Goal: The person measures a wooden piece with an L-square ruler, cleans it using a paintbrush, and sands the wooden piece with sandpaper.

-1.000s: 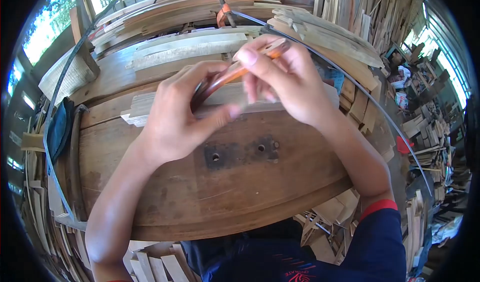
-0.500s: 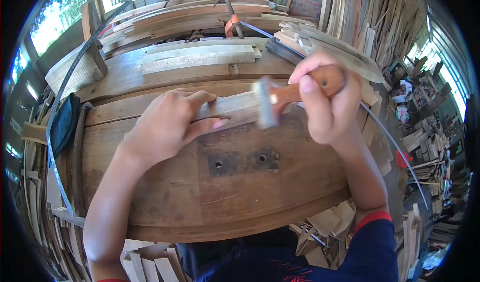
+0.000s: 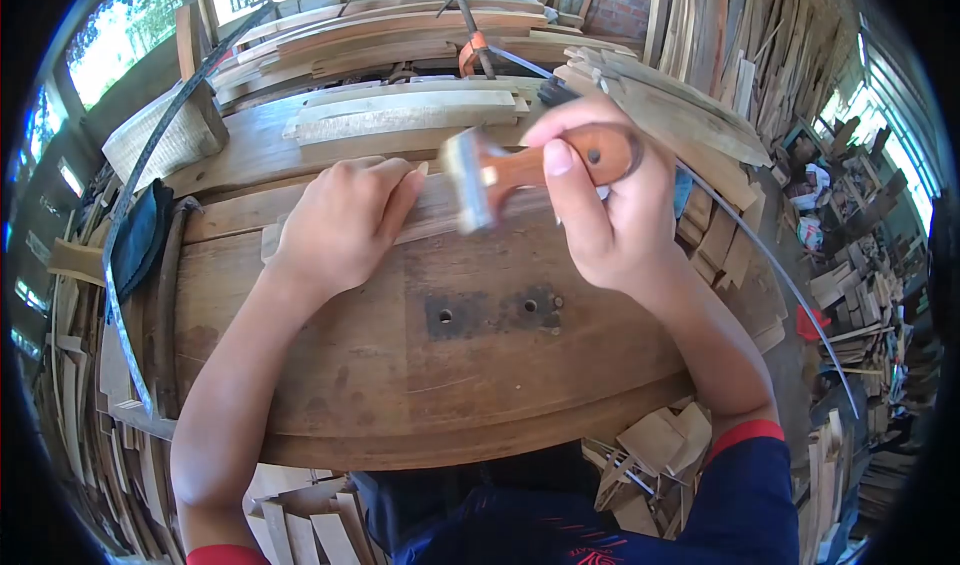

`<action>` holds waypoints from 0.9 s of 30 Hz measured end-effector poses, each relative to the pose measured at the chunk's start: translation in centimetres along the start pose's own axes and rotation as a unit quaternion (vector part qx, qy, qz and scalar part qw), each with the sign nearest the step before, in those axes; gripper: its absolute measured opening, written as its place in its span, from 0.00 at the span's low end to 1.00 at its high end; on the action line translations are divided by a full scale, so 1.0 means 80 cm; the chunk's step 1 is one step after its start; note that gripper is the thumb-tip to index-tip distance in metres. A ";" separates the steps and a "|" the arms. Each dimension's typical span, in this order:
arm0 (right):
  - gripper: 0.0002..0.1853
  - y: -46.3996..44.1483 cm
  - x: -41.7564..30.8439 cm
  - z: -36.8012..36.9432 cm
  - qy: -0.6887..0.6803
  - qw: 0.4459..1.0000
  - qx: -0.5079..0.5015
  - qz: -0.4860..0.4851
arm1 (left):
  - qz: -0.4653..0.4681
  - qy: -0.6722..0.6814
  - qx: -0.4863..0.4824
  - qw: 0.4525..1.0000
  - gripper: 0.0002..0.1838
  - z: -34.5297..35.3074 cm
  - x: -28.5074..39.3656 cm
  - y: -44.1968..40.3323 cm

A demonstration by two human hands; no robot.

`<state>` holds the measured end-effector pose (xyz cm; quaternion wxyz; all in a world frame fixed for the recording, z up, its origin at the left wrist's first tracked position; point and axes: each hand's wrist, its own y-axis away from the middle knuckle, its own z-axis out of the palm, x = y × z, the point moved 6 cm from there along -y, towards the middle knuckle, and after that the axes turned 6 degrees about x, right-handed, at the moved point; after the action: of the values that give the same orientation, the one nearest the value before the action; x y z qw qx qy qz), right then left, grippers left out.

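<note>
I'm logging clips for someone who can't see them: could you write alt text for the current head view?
A person's right hand holds a wooden-handled brush, its head blurred, above a wooden workbench, while the curled left hand is over a wooden strip. Stacked boards lie beyond.

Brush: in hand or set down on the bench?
In hand: the right hand grips the brush by its handle. Head is blurred; whether it touches the wood strip, cannot tell.
</note>
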<state>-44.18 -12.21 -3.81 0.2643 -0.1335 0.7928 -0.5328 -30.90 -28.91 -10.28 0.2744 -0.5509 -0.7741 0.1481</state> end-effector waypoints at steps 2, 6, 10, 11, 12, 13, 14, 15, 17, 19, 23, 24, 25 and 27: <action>0.09 0.004 0.013 0.002 -0.027 0.997 -0.002 0.071 | -0.037 0.047 -0.036 0.998 0.20 -0.008 0.008 -0.001; 0.10 -0.016 0.026 -0.044 0.115 0.993 0.018 -0.005 | -0.033 0.111 -0.034 0.993 0.31 -0.007 0.015 0.001; 0.11 -0.016 0.034 -0.048 0.192 0.979 0.011 -0.069 | 0.131 0.062 0.129 0.981 0.37 -0.009 0.030 0.001; 0.11 -0.012 0.031 -0.037 0.153 0.986 0.015 -0.059 | 0.149 0.062 0.148 0.976 0.38 -0.014 0.037 0.000; 0.12 -0.008 0.025 -0.025 0.114 0.992 0.019 -0.047 | 0.169 0.062 0.167 0.970 0.39 -0.020 0.048 -0.001; 0.12 -0.004 0.019 -0.011 0.019 0.999 0.019 0.045 | 0.162 0.081 0.164 0.970 0.39 -0.024 0.057 0.000; 0.13 0.000 0.015 0.005 -0.078 0.988 0.019 0.135 | 0.155 0.101 0.162 0.969 0.39 -0.027 0.066 0.001; 0.14 0.007 0.020 0.020 -0.136 0.983 0.001 0.126 | 0.120 0.139 0.141 0.973 0.39 -0.029 0.074 0.007; 0.18 0.016 0.024 0.030 -0.153 0.978 -0.067 0.127 | 0.087 0.136 0.135 0.978 0.27 -0.034 0.082 0.013; 0.22 0.016 0.027 0.024 -0.139 0.979 -0.106 0.103 | 0.081 0.096 0.128 0.984 0.21 -0.034 0.062 0.008; 0.29 0.021 0.059 0.012 0.045 0.978 -0.202 0.031 | -0.015 -0.106 0.081 0.991 0.13 -0.061 0.007 -0.002; 0.30 0.027 0.070 0.012 0.120 0.964 -0.237 0.013 | -0.039 -0.202 0.070 0.976 0.12 -0.068 -0.013 -0.001; 0.30 0.032 0.081 0.015 0.133 0.958 -0.250 0.030 | -0.044 -0.180 0.056 0.981 0.12 -0.070 -0.024 -0.001; 0.26 0.038 0.094 0.015 0.108 0.945 -0.299 0.078 | -0.054 -0.135 0.032 0.989 0.11 -0.070 -0.037 -0.001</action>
<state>-49.48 -15.65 -9.04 0.1656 -0.0853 0.9474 -0.2605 -26.96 -32.13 -6.47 0.1919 -0.4745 -0.8275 0.2309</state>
